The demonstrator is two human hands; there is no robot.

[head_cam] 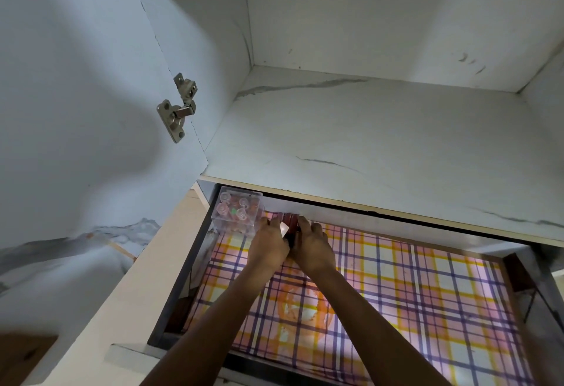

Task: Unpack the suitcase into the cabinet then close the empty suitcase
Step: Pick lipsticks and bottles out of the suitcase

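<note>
1. Left hand and right hand: fingers clamped on dark red item, frame centre, at the back of the plaid-lined shelf.
2. Clear box already stowed just left of it.
3. Suitcase out of view; probably mid-unpack, closing still to do.

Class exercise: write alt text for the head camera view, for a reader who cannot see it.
A person's left hand and right hand hold a small dark red object at the back of a plaid-lined cabinet shelf, beside a clear plastic box of small items. A white marbled shelf sits above.
</note>
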